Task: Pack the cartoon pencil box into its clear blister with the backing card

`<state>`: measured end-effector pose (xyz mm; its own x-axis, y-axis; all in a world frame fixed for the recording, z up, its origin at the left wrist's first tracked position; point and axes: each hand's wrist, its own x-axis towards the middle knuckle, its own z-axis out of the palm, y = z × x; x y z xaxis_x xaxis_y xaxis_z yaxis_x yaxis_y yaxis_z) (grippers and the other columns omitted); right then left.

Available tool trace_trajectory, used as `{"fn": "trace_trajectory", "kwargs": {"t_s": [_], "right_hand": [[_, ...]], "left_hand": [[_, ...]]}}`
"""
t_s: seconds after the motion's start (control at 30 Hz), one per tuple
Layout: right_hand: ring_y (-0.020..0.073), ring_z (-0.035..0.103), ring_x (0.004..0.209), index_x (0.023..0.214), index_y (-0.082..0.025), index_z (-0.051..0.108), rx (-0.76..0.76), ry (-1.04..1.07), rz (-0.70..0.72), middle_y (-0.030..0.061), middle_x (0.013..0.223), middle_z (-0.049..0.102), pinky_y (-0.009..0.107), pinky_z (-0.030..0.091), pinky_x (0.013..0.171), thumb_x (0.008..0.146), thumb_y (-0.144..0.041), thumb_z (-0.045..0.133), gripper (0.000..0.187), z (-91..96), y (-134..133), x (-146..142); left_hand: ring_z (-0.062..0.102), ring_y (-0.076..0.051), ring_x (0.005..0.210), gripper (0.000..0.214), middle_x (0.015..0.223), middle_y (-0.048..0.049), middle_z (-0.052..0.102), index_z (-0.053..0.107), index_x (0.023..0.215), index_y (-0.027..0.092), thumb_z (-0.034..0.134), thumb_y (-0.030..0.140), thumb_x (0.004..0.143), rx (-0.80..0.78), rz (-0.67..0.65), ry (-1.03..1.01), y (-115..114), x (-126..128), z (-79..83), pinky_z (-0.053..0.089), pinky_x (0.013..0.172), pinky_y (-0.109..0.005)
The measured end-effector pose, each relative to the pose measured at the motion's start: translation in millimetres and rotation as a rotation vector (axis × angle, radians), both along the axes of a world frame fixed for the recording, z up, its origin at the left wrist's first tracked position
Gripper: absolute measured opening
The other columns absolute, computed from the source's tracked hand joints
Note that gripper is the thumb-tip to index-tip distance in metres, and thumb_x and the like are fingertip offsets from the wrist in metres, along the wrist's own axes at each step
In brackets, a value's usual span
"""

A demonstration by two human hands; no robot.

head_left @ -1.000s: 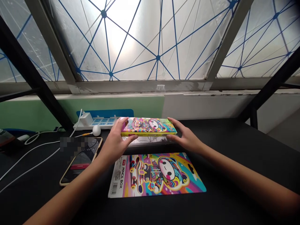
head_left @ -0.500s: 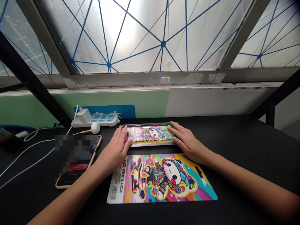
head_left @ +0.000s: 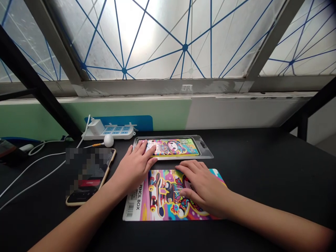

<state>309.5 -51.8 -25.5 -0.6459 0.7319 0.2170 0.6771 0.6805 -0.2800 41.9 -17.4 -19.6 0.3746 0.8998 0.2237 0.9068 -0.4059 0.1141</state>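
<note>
- Head view: cartoon-printed box lying flat in a clear plastic tray, toward the back of the black counter.
- Over the box's left end, left hand: laid flat, fingers apart, resting on the printed face, thumb by the tray's near edge.
- Just in front of the tray, printed card flat on the counter, marked "PENCIL BOX" along the left, barcode beside it.
- Above the card's right half, right hand: fingers close together and slightly bent, thumb apart from them, nothing clamped; contact with the card impossible to tell.
- Left of the card, phone, partly blurred out.
- Behind the phone, white power strip with an adapter plugged in.
- Beyond the counter, frosted window with blue lines.
</note>
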Motion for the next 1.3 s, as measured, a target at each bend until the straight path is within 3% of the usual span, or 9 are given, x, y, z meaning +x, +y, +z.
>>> {"fn": "trace_trajectory", "kwargs": {"t_s": [0.27, 0.47, 0.57, 0.63, 0.73, 0.87, 1.03, 1.17, 1.3], "right_hand": [[0.0262, 0.054, 0.087, 0.089, -0.021, 0.052, -0.033, -0.017, -0.145, 0.0089, 0.095, 0.06, 0.044, 0.045, 0.078, 0.096, -0.057, 0.056, 0.037, 3.2, 4, 1], [0.0202, 0.052, 0.068, 0.086, -0.023, 0.049, -0.028, 0.088, -0.163, 0.003, 0.073, 0.06, 0.032, 0.04, 0.061, 0.09, -0.058, 0.061, 0.037, 15.7, 3, 13], [0.0203, 0.053, 0.069, 0.082, -0.024, 0.051, -0.085, 0.114, -0.16, 0.0022, 0.072, 0.062, 0.032, 0.04, 0.062, 0.09, -0.061, 0.06, 0.038, 30.3, 20, 40], [0.0175, 0.05, 0.061, 0.074, -0.025, 0.052, -0.253, 0.093, -0.223, -0.0005, 0.066, 0.059, 0.03, 0.036, 0.055, 0.09, -0.066, 0.057, 0.044, 36.3, 41, 67], [0.0168, 0.05, 0.058, 0.064, -0.023, 0.051, -0.421, 0.069, -0.34, -0.0017, 0.06, 0.056, 0.03, 0.035, 0.054, 0.088, -0.075, 0.052, 0.057, 34.9, 77, 111], [0.0199, 0.058, 0.063, 0.069, -0.024, 0.061, -0.477, -0.024, -0.426, 0.0006, 0.067, 0.063, 0.032, 0.041, 0.057, 0.084, -0.077, 0.055, 0.056, 26.7, 101, 145], [0.027, 0.067, 0.096, 0.101, -0.026, 0.071, -0.297, 0.135, -0.395, 0.0062, 0.106, 0.074, 0.038, 0.052, 0.081, 0.086, -0.067, 0.061, 0.045, 26.6, 84, 115], [0.0229, 0.065, 0.077, 0.098, -0.026, 0.071, -0.3, 0.158, -0.409, 0.0038, 0.089, 0.074, 0.034, 0.048, 0.063, 0.088, -0.066, 0.057, 0.043, 23.8, 67, 81], [0.0196, 0.061, 0.067, 0.089, -0.024, 0.069, -0.433, 0.195, -0.426, 0.0016, 0.077, 0.071, 0.03, 0.043, 0.057, 0.084, -0.066, 0.063, 0.043, 20.7, 72, 86]], "left_hand": [[0.041, -0.037, 0.147, 0.05, 0.151, -0.0211, 0.053, 0.063, 0.129, 0.016, 0.026, 0.041, 0.108, 0.026, 0.078, 0.005, 9, -3, 2.4, 0.036, 0.115, -0.059], [0.033, -0.045, 0.149, 0.054, 0.157, -0.0185, 0.046, 0.047, 0.152, 0.025, 0.038, 0.049, 0.105, 0.082, 0.067, 0.018, 12, 3, -4.6, 0.034, 0.114, -0.063], [0.034, -0.044, 0.149, 0.052, 0.157, -0.0181, 0.046, 0.054, 0.146, 0.024, 0.033, 0.048, 0.106, 0.021, 0.038, -0.006, 12, 1, -1.9, 0.033, 0.115, -0.063], [0.034, -0.042, 0.149, 0.049, 0.157, -0.0165, 0.048, 0.061, 0.136, 0.023, 0.031, 0.048, 0.107, -0.014, 0.012, -0.052, 10, 0, 1.3, 0.032, 0.114, -0.065], [0.037, -0.039, 0.149, 0.043, 0.154, -0.0128, 0.052, 0.066, 0.116, 0.023, 0.03, 0.046, 0.108, -0.049, -0.051, -0.12, 5, 2, 6.2, 0.032, 0.114, -0.067], [0.05, -0.035, 0.138, 0.032, 0.14, -0.0135, 0.063, 0.064, 0.101, 0.022, 0.039, 0.041, 0.106, 0.003, -0.157, -0.144, -3, 5, 10.4, 0.04, 0.111, -0.058], [0.059, -0.033, 0.117, 0.021, 0.118, -0.0139, 0.067, 0.058, 0.099, 0.021, 0.048, 0.039, 0.102, 0.06, -0.158, -0.119, -8, 7, 12.3, 0.048, 0.098, -0.051], [0.058, -0.031, 0.108, 0.019, 0.11, -0.0099, 0.064, 0.056, 0.101, 0.023, 0.048, 0.04, 0.102, 0.052, -0.161, -0.117, -11, 7, 13.4, 0.048, 0.093, -0.048], [0.056, -0.031, 0.108, 0.022, 0.113, -0.0109, 0.062, 0.056, 0.104, 0.022, 0.046, 0.041, 0.102, 0.042, -0.167, -0.129, -12, 7, 13.5, 0.046, 0.094, -0.049]]}}
